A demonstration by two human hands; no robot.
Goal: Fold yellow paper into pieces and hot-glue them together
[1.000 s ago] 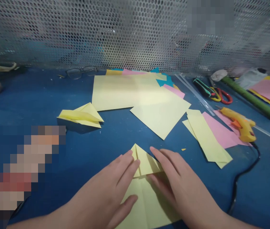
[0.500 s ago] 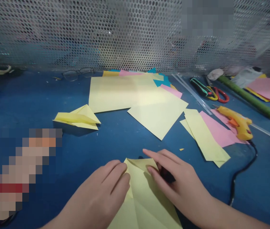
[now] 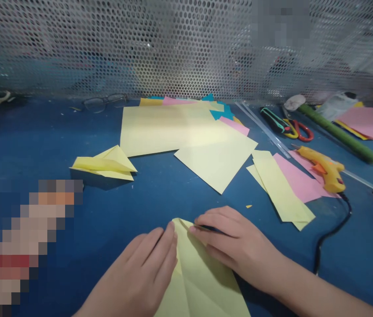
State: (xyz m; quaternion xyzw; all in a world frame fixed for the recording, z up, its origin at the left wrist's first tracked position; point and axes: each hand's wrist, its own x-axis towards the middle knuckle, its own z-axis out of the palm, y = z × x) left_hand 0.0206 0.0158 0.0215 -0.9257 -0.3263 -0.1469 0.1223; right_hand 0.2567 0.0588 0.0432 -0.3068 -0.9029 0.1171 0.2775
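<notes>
Blue surface [image 3: 153, 198], far edge along perforated metal panel [image 3: 186, 48]. Creased yellow sheet [image 3: 206, 286] toward near edge: left hand [image 3: 145, 264] on it, fingers together, grip unclear; right hand [image 3: 235, 242] pinching its folded far edge. Blue gap separates it from paper plane [image 3: 107, 165].

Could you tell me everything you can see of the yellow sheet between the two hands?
The yellow sheet is pale and looks like plain paper. A long crease runs down it, with fainter slanting creases beside it. It lies on the blue tabletop, its far end partly folded and its near end cut off by the picture's edge. The left hand covers its left side with its fingers; the right hand has its grip on the far right edge, shading the paper below.
</notes>
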